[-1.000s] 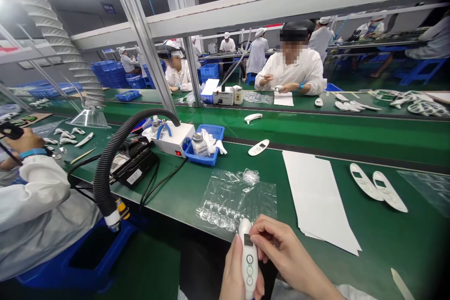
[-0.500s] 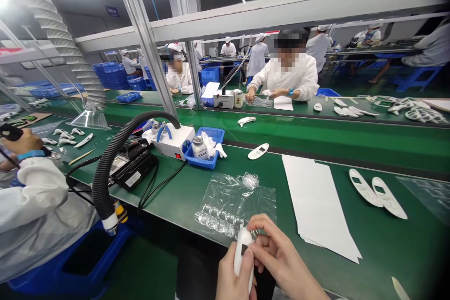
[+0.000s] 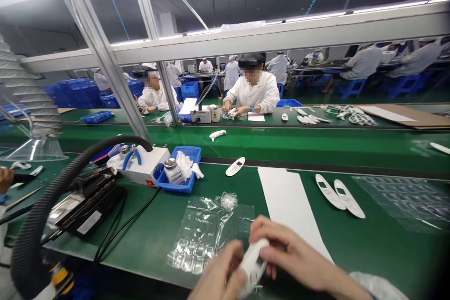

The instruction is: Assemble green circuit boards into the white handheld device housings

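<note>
Between my hands is a white, elongated plastic housing (image 3: pixel 252 262) with a small dark window, tilted and slightly blurred. My left hand (image 3: pixel 221 274) is closed around its lower left side. The thumb and fingers of my right hand (image 3: pixel 290 253) pinch its upper end near the window. Just beyond my left hand lies a clear plastic bag (image 3: pixel 204 222) holding rows of small clear pieces. A crumpled clear wad (image 3: pixel 228 201) rests at the bag's top edge. White paper sheets (image 3: pixel 286 201) lie past my right hand.
Two white shells (image 3: pixel 329 191) lie to the right, beside a clear sheet of parts (image 3: pixel 404 199). A blue tray (image 3: pixel 180 187) with a bottle, a white box (image 3: pixel 146 168) and a black hose (image 3: pixel 45 197) stand left. Across the green belt (image 3: pixel 267 143), a co-worker (image 3: pixel 251 86) sits.
The view has swung right, so things on the bench appear farther left. The housing has tipped from nearly upright to a rightward slant, with both hands still on it.
</note>
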The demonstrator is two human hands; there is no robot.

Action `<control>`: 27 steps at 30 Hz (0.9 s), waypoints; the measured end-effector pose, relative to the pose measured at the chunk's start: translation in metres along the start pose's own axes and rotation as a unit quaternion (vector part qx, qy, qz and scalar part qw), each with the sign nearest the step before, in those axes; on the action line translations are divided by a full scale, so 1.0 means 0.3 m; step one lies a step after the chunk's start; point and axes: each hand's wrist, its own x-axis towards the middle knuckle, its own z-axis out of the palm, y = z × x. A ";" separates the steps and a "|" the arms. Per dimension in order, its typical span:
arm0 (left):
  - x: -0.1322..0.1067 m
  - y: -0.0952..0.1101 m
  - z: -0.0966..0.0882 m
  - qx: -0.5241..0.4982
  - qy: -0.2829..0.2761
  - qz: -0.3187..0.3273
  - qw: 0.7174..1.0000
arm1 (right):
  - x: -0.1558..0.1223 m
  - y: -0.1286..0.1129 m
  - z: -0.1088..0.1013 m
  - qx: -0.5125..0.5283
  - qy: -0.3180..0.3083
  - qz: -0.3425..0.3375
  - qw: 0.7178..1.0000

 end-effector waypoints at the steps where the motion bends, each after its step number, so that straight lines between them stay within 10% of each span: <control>1: 0.072 0.023 -0.033 -0.001 -0.008 0.008 1.000 | 0.030 0.007 -0.082 -0.014 0.049 -0.014 0.999; 6: 0.402 0.058 -0.130 0.085 0.000 0.029 0.996 | 0.219 0.057 -0.587 -0.123 0.387 -0.031 0.913; 11: 0.429 0.004 -0.087 0.095 -0.023 0.032 0.995 | 0.292 0.138 -0.879 -0.188 0.506 -0.001 0.842; 18: 0.316 -0.058 -0.111 0.106 -0.034 0.002 0.994 | 0.063 0.160 -0.827 -0.282 0.441 0.000 0.852; 22: 0.398 -0.082 -0.118 0.122 -0.032 0.032 0.991 | -0.333 0.154 -0.765 -0.357 0.450 0.047 0.817; 27: 0.610 -0.135 -0.111 0.144 -0.054 0.060 0.986 | -0.977 0.241 -0.641 -0.389 0.568 0.214 0.693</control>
